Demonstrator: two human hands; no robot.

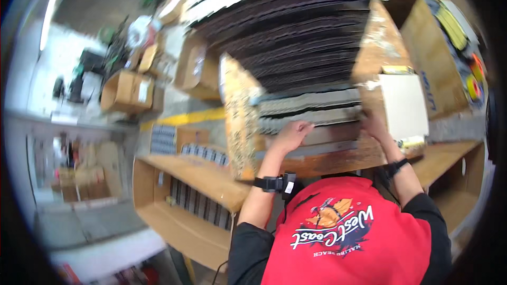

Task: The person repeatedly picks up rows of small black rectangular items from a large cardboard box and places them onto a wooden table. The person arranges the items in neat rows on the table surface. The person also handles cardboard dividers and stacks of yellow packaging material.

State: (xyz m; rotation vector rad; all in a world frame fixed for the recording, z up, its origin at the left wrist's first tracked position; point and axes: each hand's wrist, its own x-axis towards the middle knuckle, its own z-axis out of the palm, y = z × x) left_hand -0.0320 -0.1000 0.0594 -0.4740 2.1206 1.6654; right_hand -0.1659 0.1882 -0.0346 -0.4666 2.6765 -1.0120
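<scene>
On a worn wooden workbench (322,164) in front of me lie rows of long strips. The far ones are a dark, almost black bank of strips (296,47); nearer me are grey strips (309,104) with rough edges. A flat brownish strip (332,134) lies between my hands. My left hand (293,135) is at its left end, fingers curled together; whether anything is pinched in them is hidden. At the right end of the strips is my right hand (374,127), its fingers smeared by motion.
A white rectangular pad (404,106) lies on the bench's right side. An open cardboard box (182,208) with grey ribbed pieces stands at lower left, another box (454,179) at lower right. Brown cartons (127,91) stand on the floor to the left. Tape rolls (473,84) sit far right.
</scene>
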